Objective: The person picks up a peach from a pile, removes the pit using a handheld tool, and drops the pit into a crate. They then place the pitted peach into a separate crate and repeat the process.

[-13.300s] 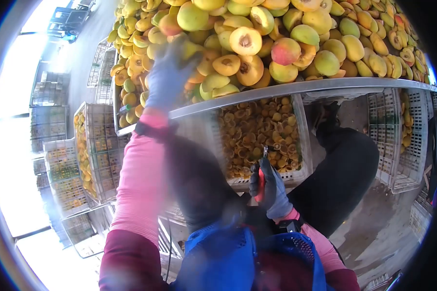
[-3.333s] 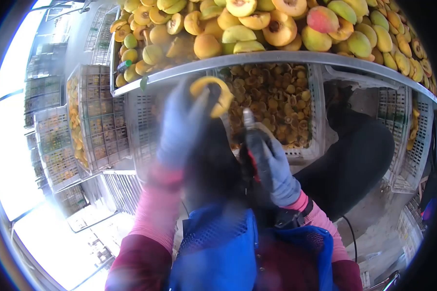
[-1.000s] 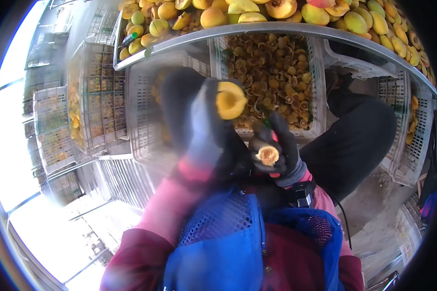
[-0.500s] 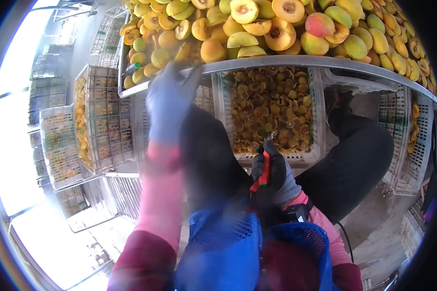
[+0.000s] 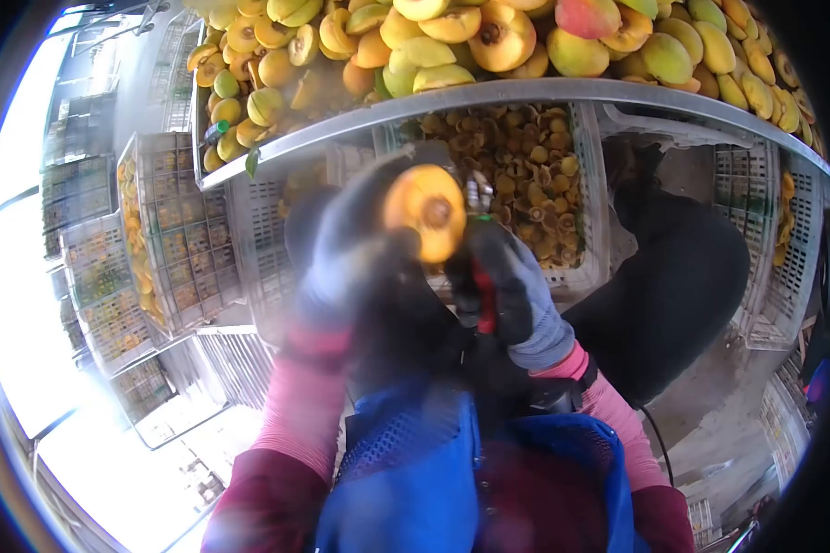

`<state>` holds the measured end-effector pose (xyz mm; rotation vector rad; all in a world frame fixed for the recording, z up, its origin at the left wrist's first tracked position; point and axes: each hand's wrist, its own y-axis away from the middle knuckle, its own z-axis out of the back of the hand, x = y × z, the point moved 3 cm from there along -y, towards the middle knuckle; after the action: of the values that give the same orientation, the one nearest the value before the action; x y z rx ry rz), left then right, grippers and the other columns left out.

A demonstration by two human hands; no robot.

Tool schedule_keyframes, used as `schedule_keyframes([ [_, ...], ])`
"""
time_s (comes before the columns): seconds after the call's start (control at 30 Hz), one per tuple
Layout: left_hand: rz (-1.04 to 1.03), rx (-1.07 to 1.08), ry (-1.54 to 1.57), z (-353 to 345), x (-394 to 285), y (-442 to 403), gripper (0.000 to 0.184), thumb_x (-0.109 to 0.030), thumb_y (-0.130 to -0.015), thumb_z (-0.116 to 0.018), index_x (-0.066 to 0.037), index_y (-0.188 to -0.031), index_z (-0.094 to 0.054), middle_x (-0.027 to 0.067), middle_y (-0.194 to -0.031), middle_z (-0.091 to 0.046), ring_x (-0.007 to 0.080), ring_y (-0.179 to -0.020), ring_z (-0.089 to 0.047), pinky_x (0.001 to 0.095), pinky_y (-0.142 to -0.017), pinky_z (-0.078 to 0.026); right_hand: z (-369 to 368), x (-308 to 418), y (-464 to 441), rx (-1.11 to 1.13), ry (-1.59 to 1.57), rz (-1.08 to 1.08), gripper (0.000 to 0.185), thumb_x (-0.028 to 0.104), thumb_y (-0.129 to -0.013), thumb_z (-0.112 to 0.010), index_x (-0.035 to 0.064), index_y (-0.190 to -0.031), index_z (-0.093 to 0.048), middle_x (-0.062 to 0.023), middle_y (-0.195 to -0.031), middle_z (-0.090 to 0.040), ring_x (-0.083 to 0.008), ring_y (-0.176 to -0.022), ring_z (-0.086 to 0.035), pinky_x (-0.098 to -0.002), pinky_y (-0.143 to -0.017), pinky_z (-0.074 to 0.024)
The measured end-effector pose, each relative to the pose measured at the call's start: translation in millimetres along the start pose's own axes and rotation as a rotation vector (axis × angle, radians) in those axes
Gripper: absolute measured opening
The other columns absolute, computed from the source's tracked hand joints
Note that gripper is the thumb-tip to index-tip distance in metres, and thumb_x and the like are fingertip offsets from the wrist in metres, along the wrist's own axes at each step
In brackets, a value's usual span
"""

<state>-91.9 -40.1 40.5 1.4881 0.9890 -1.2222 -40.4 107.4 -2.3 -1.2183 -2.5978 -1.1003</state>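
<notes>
My left hand (image 5: 355,230), in a grey glove with dark palm and fingers, is closed around a yellow peach half (image 5: 410,203). Its cut face is turned up, with a brown pit area in the middle. Close beside it on the right, my gloved right hand (image 5: 516,300) grips red-handled pliers (image 5: 485,300). The metal tip (image 5: 478,191) points away from me, near the fruit's right edge. Motion blurs the left hand, and the right fingers hide much of the handles. Both hands are above my lap.
A metal-rimmed table (image 5: 526,89) heaped with peaches and peach halves (image 5: 503,37) spans the far side. Under its edge, a white crate (image 5: 595,203) holds many small brown-orange pieces (image 5: 535,217). More crates (image 5: 189,226) of fruit stand at left, and another crate (image 5: 784,258) at right.
My left hand has come back from the table edge toward me and now holds a peach half. My right hand has raised the pliers slightly toward it. The view has shifted a little.
</notes>
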Motion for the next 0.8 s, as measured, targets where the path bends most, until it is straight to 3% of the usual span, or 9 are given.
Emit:
schedule_keyframes([
  [0.03,-0.032,0.111,-0.045,-8,5,2,0.067,-0.027,-0.077,-0.060,0.009,-0.130,-0.039,0.0141,-0.119,-0.053,0.0199,-0.107,-0.053,0.0300,-0.093,-0.042,-11,3,4,0.031,-0.008,-0.051,0.035,0.036,-0.088,-0.060,0.0069,-0.106,-0.052,-0.0019,-0.065,-0.049,-0.0091,-0.050,-0.045,-0.0228,-0.044,-0.0373],
  [0.13,0.039,-0.130,0.270,-25,20,15,0.060,-0.030,-0.086,-0.052,0.007,-0.131,-0.040,0.0141,-0.115,-0.055,0.0195,-0.103,-0.055,0.0297,-0.091,-0.043,-10,-4,1,0.019,-0.015,0.094,0.032,0.031,-0.088,-0.061,0.0077,-0.107,-0.051,-0.0020,-0.065,-0.050,-0.0093,-0.049,-0.046,-0.0233,-0.044,-0.0380],
  [0.27,0.142,-0.242,0.113,-39,6,23,0.050,-0.031,-0.092,-0.048,0.004,-0.127,-0.044,0.0130,-0.107,-0.056,0.0193,-0.099,-0.056,0.0314,-0.086,-0.046,-12,-6,5,-0.030,-0.001,0.256,0.022,0.020,-0.089,-0.059,0.0048,-0.104,-0.052,-0.0002,-0.066,-0.051,-0.0069,-0.052,-0.046,-0.0218,-0.046,-0.0384],
  [0.4,-0.232,-0.279,-0.530,-31,18,31,0.042,-0.031,-0.095,-0.046,0.003,-0.120,-0.050,0.0120,-0.103,-0.058,0.0172,-0.089,-0.058,0.0296,-0.078,-0.048,7,-12,2,0.053,0.231,0.370,0.021,0.016,-0.091,-0.054,0.0006,-0.105,-0.051,0.0004,-0.073,-0.053,-0.0049,-0.059,-0.048,-0.0201,-0.051,-0.0406],
  [0.47,-0.088,-0.369,-0.356,-37,11,32,0.038,-0.029,-0.098,-0.043,0.003,-0.116,-0.053,0.0094,-0.103,-0.060,0.0153,-0.091,-0.057,0.0281,-0.081,-0.046,17,-18,9,-0.144,1.261,0.858,0.023,0.013,-0.087,-0.060,0.0029,-0.107,-0.052,-0.0044,-0.079,-0.053,-0.0135,-0.065,-0.054,-0.0268,-0.051,-0.0407],
  [0.5,0.050,-0.426,-0.166,-43,9,32,0.037,-0.028,-0.099,-0.042,0.004,-0.113,-0.055,0.0077,-0.103,-0.061,0.0142,-0.094,-0.057,0.0272,-0.084,-0.044,11,-15,18,-0.120,1.223,0.841,0.024,0.012,-0.087,-0.060,0.0028,-0.107,-0.053,-0.0069,-0.080,-0.054,-0.0173,-0.067,-0.055,-0.0296,-0.053,-0.0420],
  [0.57,-0.050,-0.428,-0.143,-50,10,34,0.035,-0.027,-0.097,-0.042,0.003,-0.107,-0.055,0.0125,-0.096,-0.060,0.0163,-0.082,-0.059,0.0287,-0.072,-0.049,0,-7,35,-0.076,1.149,0.806,0.025,0.011,-0.085,-0.061,0.0024,-0.108,-0.054,-0.0118,-0.082,-0.056,-0.0250,-0.070,-0.058,-0.0351,-0.056,-0.0445],
  [0.6,-0.101,-0.402,-0.186,-50,12,35,0.035,-0.027,-0.097,-0.041,0.003,-0.108,-0.055,0.0125,-0.096,-0.060,0.0164,-0.082,-0.059,0.0287,-0.072,-0.049,3,-14,38,-0.105,1.210,0.934,0.025,0.011,-0.086,-0.061,0.0015,-0.108,-0.054,-0.0123,-0.082,-0.057,-0.0259,-0.069,-0.058,-0.0359,-0.057,-0.0453],
  [0.8,-0.371,-0.339,-0.507,-49,24,44,0.029,-0.020,-0.096,-0.046,0.005,-0.110,-0.053,0.0156,-0.100,-0.058,0.0221,-0.086,-0.059,0.0303,-0.075,-0.048,22,-43,31,-0.120,0.818,0.721,0.030,0.016,-0.087,-0.058,0.0003,-0.112,-0.052,-0.0166,-0.085,-0.059,-0.0293,-0.074,-0.061,-0.0352,-0.063,-0.0480],
])
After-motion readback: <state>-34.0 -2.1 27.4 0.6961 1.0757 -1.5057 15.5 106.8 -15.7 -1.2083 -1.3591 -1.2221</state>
